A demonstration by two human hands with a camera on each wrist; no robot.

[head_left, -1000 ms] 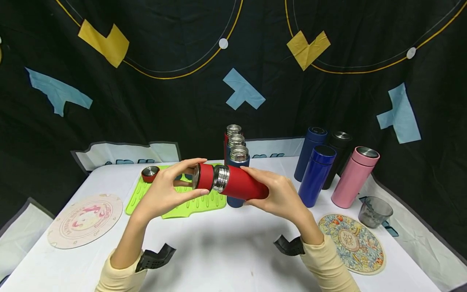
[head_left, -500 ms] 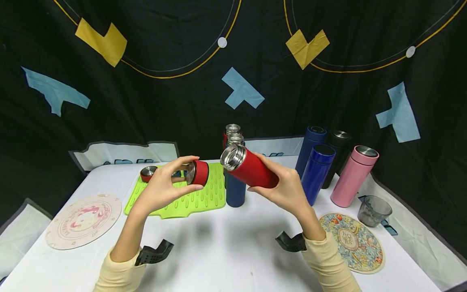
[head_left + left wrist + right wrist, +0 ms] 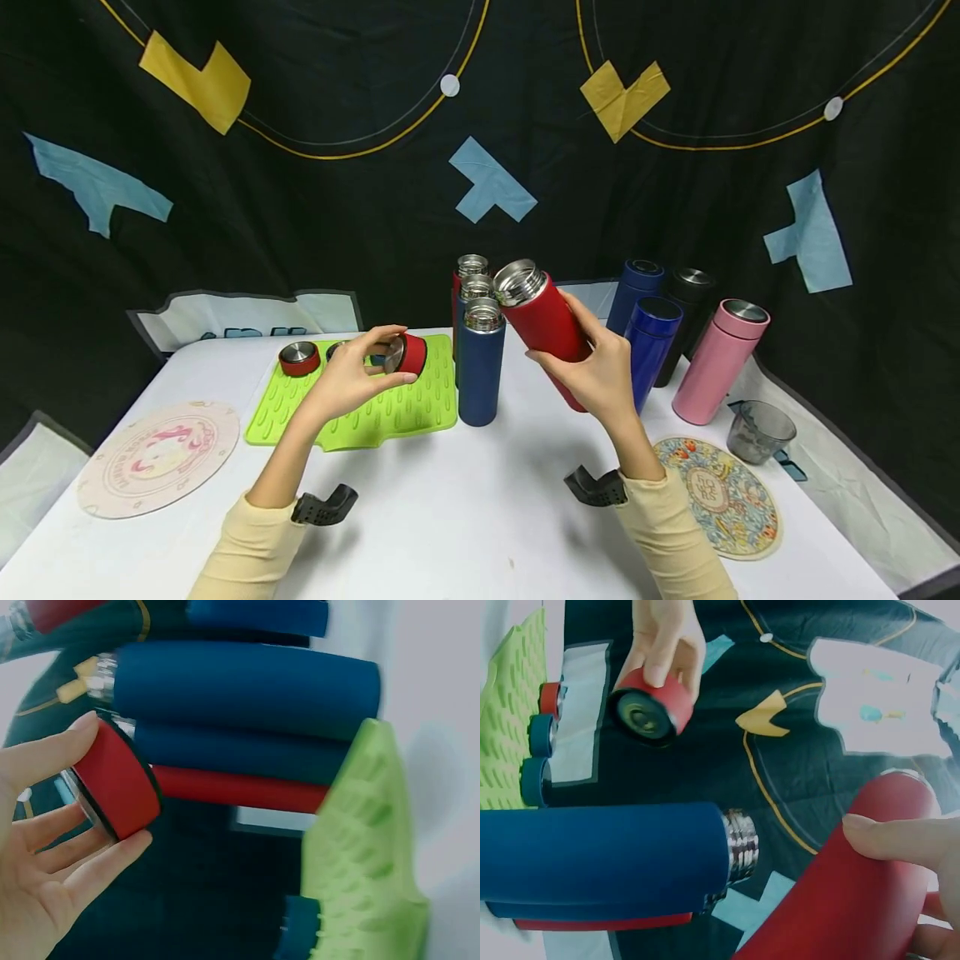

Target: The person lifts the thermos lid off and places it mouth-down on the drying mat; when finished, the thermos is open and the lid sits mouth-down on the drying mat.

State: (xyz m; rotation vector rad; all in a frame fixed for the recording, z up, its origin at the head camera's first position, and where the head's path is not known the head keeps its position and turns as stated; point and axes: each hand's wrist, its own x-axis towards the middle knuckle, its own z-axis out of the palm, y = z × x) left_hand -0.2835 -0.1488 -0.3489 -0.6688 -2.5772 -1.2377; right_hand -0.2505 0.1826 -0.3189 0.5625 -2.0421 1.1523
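Observation:
My left hand [image 3: 347, 382] pinches a red lid [image 3: 412, 354] between thumb and fingers, above the green drying mat [image 3: 423, 404]. In the right wrist view the dark underside [image 3: 641, 716] of that lid shows. My right hand [image 3: 602, 375] grips a red thermos bottle [image 3: 547, 321], uncapped and tilted, its steel mouth [image 3: 519, 283] pointing up and left. The lid and bottle are well apart. Between the hands stands an uncapped navy thermos [image 3: 481, 375], with another navy one and a red one lined up behind it. Another red lid [image 3: 299, 358] lies on the mat.
Behind the right hand stand capped thermoses: navy [image 3: 636, 283], bright blue [image 3: 651, 346], black [image 3: 686, 304] and pink [image 3: 720, 362]. A grey translucent cup [image 3: 761, 432] and a patterned round mat [image 3: 723, 500] lie right. A pink round mat [image 3: 161, 458] lies left. Blue lids [image 3: 541, 735] sit on the green mat.
The red lid has come off the red thermos bottle. My right hand has drawn the bottle right and turned it more upright; the left hand keeps the lid over the mat.

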